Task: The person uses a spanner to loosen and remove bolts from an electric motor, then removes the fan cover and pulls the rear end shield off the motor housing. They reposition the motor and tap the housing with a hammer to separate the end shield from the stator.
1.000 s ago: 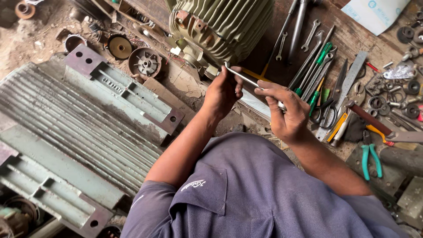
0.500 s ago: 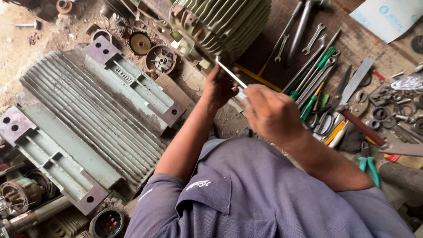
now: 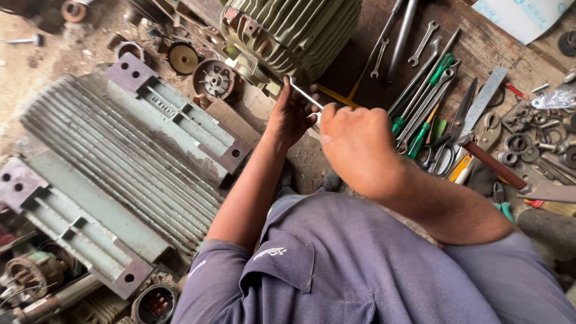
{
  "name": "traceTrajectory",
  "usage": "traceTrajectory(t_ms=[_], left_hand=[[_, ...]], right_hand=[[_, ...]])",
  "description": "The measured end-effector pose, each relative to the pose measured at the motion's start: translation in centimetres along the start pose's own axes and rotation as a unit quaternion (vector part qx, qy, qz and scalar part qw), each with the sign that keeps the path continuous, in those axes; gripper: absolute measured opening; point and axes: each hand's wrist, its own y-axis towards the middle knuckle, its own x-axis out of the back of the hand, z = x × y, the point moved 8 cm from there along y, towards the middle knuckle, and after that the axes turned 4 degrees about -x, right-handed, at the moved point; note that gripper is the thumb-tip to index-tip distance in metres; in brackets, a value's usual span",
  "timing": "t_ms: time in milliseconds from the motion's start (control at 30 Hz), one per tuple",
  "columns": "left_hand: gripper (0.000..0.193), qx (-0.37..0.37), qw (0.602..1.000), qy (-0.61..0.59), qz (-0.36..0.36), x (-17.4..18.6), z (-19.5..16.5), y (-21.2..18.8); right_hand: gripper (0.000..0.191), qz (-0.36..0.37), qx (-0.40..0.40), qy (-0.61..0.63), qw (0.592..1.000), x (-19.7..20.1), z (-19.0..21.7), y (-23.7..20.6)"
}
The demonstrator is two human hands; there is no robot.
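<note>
My left hand and my right hand are both closed on a thin silver spanner, held between them at an angle. Its upper end points toward the lower edge of a ribbed green motor housing just beyond my hands. My right hand covers the spanner's near end. My grey-blue shirt fills the bottom of the view.
A large grey-green finned motor casing lies at left. Spanners, green-handled screwdrivers, scissors, a steel ruler, washers and a hammer handle are spread at right. Round bearing parts sit near the motor.
Both hands with the spanner have moved closer to the green motor housing, and my right hand has slid up over the spanner toward the left hand. The view shifted.
</note>
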Motion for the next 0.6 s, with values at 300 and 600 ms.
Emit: traceTrajectory(t_ms=[300, 600], left_hand=[[0.084, 0.094, 0.983, 0.014, 0.159, -2.1, 0.5, -0.4], [0.081, 0.143, 0.98, 0.01, 0.136, -1.0, 0.5, -0.9]], right_hand=[[0.006, 0.101, -0.028, 0.032, 0.994, -0.7, 0.9, 1.5], [0.017, 0.114, -0.107, 0.132, 0.979, -1.7, 0.4, 2.4]])
